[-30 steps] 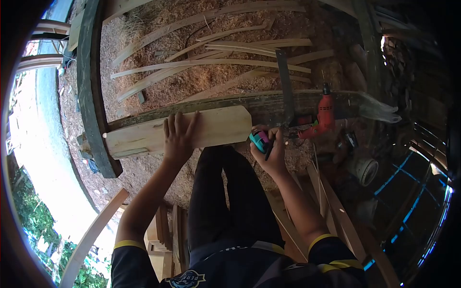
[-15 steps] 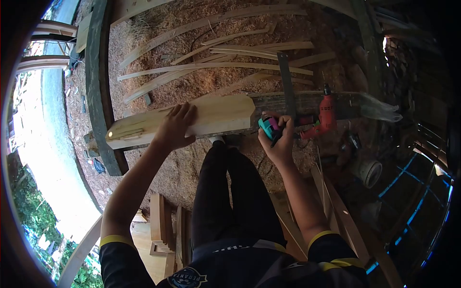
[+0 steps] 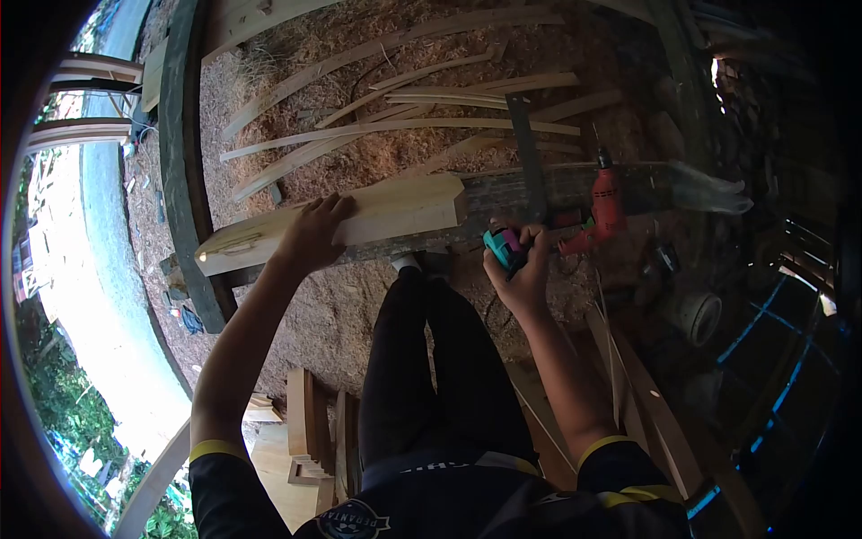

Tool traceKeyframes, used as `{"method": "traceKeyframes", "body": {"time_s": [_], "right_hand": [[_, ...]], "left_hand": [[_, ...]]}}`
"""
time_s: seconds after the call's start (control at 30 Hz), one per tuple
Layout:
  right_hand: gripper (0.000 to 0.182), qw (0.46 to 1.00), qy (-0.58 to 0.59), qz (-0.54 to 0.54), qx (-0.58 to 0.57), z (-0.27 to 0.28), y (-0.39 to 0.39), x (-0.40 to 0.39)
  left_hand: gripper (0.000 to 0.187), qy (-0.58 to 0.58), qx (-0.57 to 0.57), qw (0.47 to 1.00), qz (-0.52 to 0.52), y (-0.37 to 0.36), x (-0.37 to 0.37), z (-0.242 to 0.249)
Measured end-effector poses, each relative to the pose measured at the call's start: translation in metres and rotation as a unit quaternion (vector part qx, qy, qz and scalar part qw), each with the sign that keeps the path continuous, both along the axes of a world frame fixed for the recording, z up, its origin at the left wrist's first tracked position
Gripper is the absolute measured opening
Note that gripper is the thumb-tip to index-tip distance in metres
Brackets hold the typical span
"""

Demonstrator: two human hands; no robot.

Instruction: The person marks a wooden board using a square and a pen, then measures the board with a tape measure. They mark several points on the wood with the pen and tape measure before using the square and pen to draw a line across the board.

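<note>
A thick pale board point(image 3: 404, 208) with angled corners at its right end lies across a dark timber beam point(image 3: 409, 242). My left hand point(image 3: 312, 235) rests on the board's face left of its middle, fingers extended over the wood and thumb side partly hidden. Held in my right hand point(image 3: 523, 274) is a teal, purple and black tape measure point(image 3: 505, 248), just right of the board's end and above the near edge of the beam. No drawn-out blade can be made out. Beyond that hand lies a dark metal square point(image 3: 525, 153).
A red power drill point(image 3: 608, 202) lies on the beam at right, beside a clear plastic bag point(image 3: 714, 193). Several thin curved wood strips point(image 3: 404, 128) cover the shavings ahead. A dark post point(image 3: 184, 153) crosses at left. Cut wood pieces point(image 3: 305, 413) stand near my legs, and a white bucket point(image 3: 705, 319) sits at right.
The whole view has shifted slightly. My left hand has drawn back a little toward the board's near edge, its fingers closer together. The tape measure remains in my right hand.
</note>
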State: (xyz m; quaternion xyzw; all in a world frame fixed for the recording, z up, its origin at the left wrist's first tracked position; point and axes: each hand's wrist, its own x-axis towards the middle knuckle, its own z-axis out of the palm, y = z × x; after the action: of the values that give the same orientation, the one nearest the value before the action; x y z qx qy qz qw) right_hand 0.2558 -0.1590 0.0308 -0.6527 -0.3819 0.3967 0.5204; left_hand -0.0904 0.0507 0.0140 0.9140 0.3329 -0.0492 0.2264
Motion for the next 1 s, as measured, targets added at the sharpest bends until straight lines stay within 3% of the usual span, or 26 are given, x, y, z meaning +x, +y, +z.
{"method": "traceKeyframes", "body": {"time_s": [0.03,0.07,0.13,0.27,0.67,0.73,1.0], "right_hand": [[0.054,1.0,0.0,0.0,-0.004,0.001,-0.003,0.0],[0.054,1.0,-0.001,-0.001,-0.005,0.0,-0.005,0.001],[0.054,1.0,-0.024,0.008,0.006,-0.003,-0.008,0.001],[0.054,1.0,-0.014,0.012,0.003,-0.008,-0.009,0.0],[0.052,0.999,-0.024,0.034,0.002,-0.014,-0.007,-0.004],[0.051,1.0,0.018,0.02,-0.005,-0.015,-0.006,-0.007],[0.049,0.999,0.003,0.03,-0.04,-0.012,-0.01,-0.008]], "left_hand": [[0.077,0.027,-0.069,0.997,0.012,0.003,0.002,0.002],[0.077,0.025,-0.07,0.997,0.011,0.005,0.009,0.011],[0.076,0.138,-0.19,0.972,0.0,0.006,0.018,0.026],[0.076,0.109,-0.19,0.976,-0.02,-0.014,0.01,0.018],[0.069,0.109,-0.19,0.973,0.068,0.003,0.007,0.024],[0.069,0.098,-0.165,0.979,0.068,0.002,0.01,0.014],[0.074,0.112,-0.192,0.974,0.037,0.012,0.009,0.014]]}}
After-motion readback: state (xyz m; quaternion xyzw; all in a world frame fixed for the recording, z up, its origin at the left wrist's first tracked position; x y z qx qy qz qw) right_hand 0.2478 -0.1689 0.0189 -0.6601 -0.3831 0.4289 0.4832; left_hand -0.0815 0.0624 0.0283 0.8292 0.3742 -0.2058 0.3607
